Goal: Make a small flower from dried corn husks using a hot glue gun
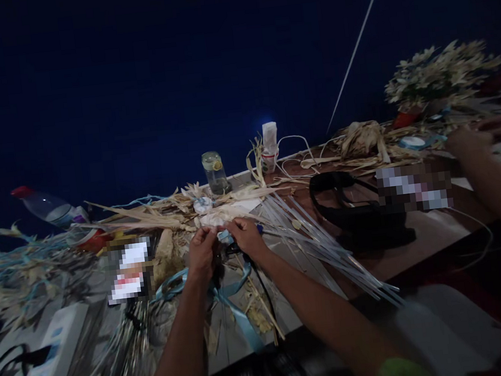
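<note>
Left hand (202, 251) and right hand (246, 233) pinch a pale husk piece (218, 218) mid-worktop (402, 249). Jar (215, 172) at far edge: clear liquid. Bottle (49, 208) near left corner. Straws (324, 246) crowd the right.

A single head-worn camera looks forward and down from close above the cluttered table (419, 235), tilted so the table edge runs uphill to the right. The person's forearms enter from the bottom edge. The upper half takes in only dark blue background, perhaps a wall. With one view, nothing overlaps.
</note>
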Demonstrator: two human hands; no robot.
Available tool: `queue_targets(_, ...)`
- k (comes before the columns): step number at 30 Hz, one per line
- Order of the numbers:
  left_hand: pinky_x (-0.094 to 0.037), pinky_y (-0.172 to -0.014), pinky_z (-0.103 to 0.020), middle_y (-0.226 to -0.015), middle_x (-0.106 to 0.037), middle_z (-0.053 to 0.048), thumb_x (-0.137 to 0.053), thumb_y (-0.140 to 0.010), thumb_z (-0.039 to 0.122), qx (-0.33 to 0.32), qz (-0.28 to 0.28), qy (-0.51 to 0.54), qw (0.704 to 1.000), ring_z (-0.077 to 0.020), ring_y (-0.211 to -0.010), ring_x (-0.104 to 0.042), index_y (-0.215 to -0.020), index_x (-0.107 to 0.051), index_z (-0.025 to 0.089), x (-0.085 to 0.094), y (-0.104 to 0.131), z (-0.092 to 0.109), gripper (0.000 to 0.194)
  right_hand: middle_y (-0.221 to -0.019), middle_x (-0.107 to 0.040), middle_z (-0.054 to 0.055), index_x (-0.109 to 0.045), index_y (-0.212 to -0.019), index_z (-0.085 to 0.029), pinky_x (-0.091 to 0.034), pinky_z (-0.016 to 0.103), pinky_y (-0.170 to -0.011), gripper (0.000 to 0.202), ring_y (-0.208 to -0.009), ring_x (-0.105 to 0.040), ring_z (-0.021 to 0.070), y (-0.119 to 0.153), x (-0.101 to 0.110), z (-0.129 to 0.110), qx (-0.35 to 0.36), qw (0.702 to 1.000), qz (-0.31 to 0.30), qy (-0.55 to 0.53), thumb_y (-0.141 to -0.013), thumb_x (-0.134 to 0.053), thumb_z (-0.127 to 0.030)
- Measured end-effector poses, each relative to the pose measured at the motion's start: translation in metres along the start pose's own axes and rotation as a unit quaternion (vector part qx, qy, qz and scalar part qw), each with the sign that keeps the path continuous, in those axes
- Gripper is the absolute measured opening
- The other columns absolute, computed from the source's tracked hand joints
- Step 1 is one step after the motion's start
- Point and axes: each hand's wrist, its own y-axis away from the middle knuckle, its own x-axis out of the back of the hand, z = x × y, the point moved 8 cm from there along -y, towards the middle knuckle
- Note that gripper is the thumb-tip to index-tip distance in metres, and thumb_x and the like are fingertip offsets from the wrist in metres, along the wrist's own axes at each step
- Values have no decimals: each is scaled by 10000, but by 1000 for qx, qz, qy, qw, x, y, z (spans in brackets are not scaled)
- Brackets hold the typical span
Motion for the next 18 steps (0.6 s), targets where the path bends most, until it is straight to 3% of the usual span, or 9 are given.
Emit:
queue_targets(5,-254,-367,-151,-603,-520,61,-685,-615,331,-17,-9,19,1000,1,-366,-296,-694,-460,160,-3,0,3,294,-468,-362,-48,-422,-498,-173,-275,213,-493,391,-487,-327,76,5,-2,-12,26,999,-20,1,-755,-470,-464)
queue_targets(10,-306,-395,-151,-566,-483,73,-695,-602,338,5,-19,-15,1000,-10,-392,-342,-682,-469,159,-6,-1,-2,300,-499,-383,-47,-476,-546,-167,-289,210,-502,336,-496,-330,75,7,-5,-16,42,998,-35,-30,-759,-476,-426)
queue_targets(18,-339,-428,-153,-561,-485,78,-716,-574,319,40,-35,-57,997,-28,-424,-412,-773,-477,174,-7,2,-6,344,-513,-359,-51,-429,-522,-170,-293,201,-512,312,-525,-320,74,4,-1,-14,39,999,-20,-16,-713,-525,-399)
